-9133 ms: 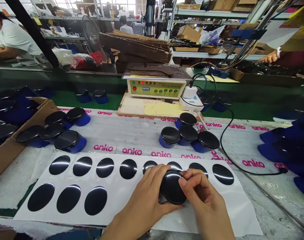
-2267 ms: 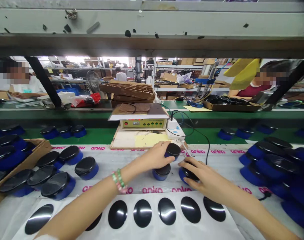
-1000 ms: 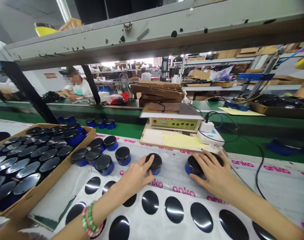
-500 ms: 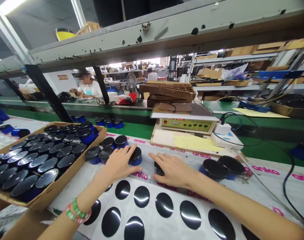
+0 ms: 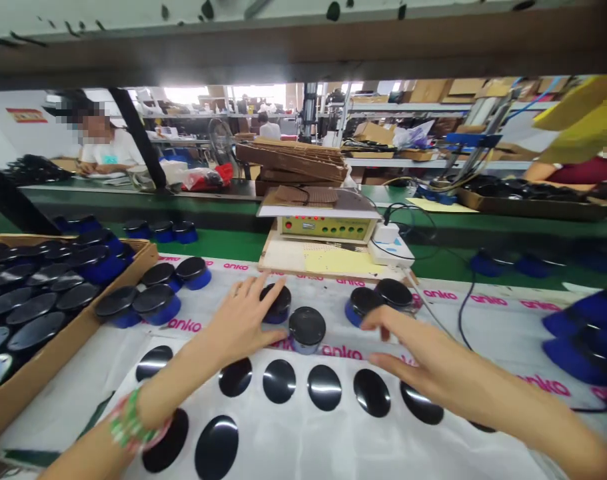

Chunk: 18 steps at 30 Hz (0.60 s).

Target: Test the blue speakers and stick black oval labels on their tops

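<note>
My left hand point(image 5: 240, 319), with a green and pink bead bracelet point(image 5: 136, 419) on the wrist, has its fingers spread. Its index finger reaches over a round blue cap with a black top point(image 5: 279, 304); I cannot tell whether it touches. Just right of the thumb stands another black-topped cap point(image 5: 307, 327). My right hand point(image 5: 408, 343), slightly blurred, is open with thumb and fingers apart, beside a pair of caps point(image 5: 360, 305). Below both hands lies a white sheet point(image 5: 303, 433) bearing several black discs point(image 5: 279, 381).
A cardboard box point(image 5: 48, 353) packed with black-topped caps stands at left, with loose caps point(image 5: 156, 303) beside it. Behind sits a control unit point(image 5: 328, 227) with a power strip point(image 5: 390, 248). A shelf beam point(image 5: 303, 57) crosses overhead. Co-workers point(image 5: 113, 150) are across the bench.
The view has shifted right and downward. My right hand has moved right, off the cap it was around, and that cap now stands uncovered. My left hand remains by its cap.
</note>
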Each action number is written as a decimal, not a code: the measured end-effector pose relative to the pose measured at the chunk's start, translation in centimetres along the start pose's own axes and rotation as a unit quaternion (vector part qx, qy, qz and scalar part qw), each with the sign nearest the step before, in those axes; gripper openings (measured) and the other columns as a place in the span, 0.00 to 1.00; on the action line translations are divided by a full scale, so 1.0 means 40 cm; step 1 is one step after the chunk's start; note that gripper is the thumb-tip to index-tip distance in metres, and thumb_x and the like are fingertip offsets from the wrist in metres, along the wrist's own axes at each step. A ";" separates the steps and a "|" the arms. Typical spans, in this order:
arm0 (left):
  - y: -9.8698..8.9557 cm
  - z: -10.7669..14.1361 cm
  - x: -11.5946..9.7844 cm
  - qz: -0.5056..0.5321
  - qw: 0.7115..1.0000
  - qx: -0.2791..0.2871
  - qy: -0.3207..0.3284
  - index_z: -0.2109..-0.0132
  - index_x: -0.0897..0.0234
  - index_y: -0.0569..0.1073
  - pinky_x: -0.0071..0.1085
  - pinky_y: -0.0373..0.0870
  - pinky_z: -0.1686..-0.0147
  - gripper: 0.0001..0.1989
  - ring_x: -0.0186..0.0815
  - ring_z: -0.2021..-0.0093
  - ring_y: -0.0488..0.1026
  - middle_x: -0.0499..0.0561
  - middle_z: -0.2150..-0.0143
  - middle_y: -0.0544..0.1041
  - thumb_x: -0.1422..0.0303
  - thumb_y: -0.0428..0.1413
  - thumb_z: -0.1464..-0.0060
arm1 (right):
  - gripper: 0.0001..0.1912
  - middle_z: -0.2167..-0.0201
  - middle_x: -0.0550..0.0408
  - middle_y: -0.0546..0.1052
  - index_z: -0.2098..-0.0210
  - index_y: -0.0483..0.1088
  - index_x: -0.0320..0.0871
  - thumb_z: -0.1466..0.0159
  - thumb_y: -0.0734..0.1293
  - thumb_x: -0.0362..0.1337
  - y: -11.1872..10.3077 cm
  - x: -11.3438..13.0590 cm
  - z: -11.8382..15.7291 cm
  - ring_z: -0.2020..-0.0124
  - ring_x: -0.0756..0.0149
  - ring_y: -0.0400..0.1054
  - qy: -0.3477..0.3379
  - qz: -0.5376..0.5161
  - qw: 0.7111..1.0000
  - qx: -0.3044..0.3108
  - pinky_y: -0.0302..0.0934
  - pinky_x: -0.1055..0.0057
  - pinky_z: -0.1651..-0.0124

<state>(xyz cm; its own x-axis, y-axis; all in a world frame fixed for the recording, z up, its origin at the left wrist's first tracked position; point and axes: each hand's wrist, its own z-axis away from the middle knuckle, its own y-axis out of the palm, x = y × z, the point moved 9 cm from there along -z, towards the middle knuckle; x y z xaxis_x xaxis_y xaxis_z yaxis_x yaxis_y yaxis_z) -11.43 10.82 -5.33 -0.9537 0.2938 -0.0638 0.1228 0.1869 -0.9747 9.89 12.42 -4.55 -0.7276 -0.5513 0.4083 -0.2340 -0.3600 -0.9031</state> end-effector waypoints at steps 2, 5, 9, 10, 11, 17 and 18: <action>-0.033 0.057 -0.046 0.022 0.996 -0.084 -0.003 0.35 0.60 0.55 0.48 0.60 0.44 0.29 0.50 0.40 0.59 0.59 0.37 0.59 0.63 0.53 0.41 | 0.16 0.57 0.56 0.69 0.51 0.60 0.54 0.34 0.56 0.52 0.020 -0.099 0.084 0.58 0.65 0.66 0.087 -0.042 0.994 0.060 0.63 0.70 0.58; -0.003 0.143 -0.179 0.093 0.984 -0.081 0.124 0.37 0.56 0.57 0.37 0.67 0.46 0.25 0.41 0.40 0.62 0.52 0.38 0.64 0.61 0.49 0.39 | 0.10 0.56 0.57 0.68 0.53 0.59 0.53 0.33 0.54 0.44 0.064 -0.163 0.163 0.57 0.66 0.64 0.105 -0.079 0.984 0.118 0.62 0.69 0.55; 0.112 0.202 -0.243 0.058 0.972 0.087 0.211 0.31 0.58 0.47 0.48 0.62 0.42 0.33 0.47 0.34 0.54 0.50 0.31 0.49 0.51 0.44 0.38 | 0.11 0.51 0.57 0.66 0.54 0.61 0.52 0.36 0.56 0.36 0.092 -0.175 0.179 0.52 0.65 0.63 0.088 -0.054 0.984 0.144 0.61 0.66 0.51; 0.126 0.206 -0.226 0.052 0.972 0.115 0.198 0.31 0.56 0.44 0.48 0.61 0.41 0.32 0.46 0.34 0.53 0.48 0.31 0.47 0.52 0.43 0.37 | 0.13 0.49 0.56 0.65 0.54 0.61 0.52 0.37 0.57 0.34 0.098 -0.169 0.177 0.49 0.64 0.62 0.079 -0.047 0.984 0.154 0.60 0.65 0.48; 0.133 0.210 -0.206 0.048 0.971 0.137 0.188 0.31 0.54 0.42 0.48 0.61 0.41 0.32 0.45 0.33 0.52 0.47 0.31 0.46 0.53 0.42 0.36 | 0.15 0.47 0.56 0.64 0.53 0.61 0.52 0.39 0.58 0.32 0.103 -0.162 0.175 0.46 0.62 0.60 0.067 -0.042 0.983 0.166 0.59 0.64 0.46; 0.120 0.231 -0.139 0.024 0.969 0.188 0.158 0.31 0.49 0.38 0.51 0.61 0.42 0.31 0.46 0.33 0.49 0.44 0.31 0.44 0.55 0.41 0.36 | 0.17 0.51 0.54 0.68 0.54 0.64 0.52 0.39 0.55 0.30 0.128 -0.147 0.187 0.45 0.59 0.61 0.026 -0.019 0.979 0.199 0.60 0.59 0.46; 0.118 0.233 -0.139 0.024 0.969 0.190 0.155 0.31 0.49 0.38 0.51 0.61 0.41 0.31 0.46 0.33 0.49 0.44 0.31 0.44 0.55 0.41 0.36 | 0.17 0.51 0.54 0.68 0.54 0.64 0.53 0.38 0.54 0.30 0.130 -0.152 0.192 0.45 0.58 0.61 0.018 -0.012 0.980 0.199 0.60 0.58 0.45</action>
<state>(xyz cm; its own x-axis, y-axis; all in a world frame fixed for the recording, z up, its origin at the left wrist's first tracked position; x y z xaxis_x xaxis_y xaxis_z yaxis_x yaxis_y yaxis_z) -8.11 1.35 -11.58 -0.8143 0.5717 -0.1004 -0.0019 -0.1757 -0.9844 18.05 8.10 -10.68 -0.7494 -0.5138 0.4175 0.0129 -0.6419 -0.7667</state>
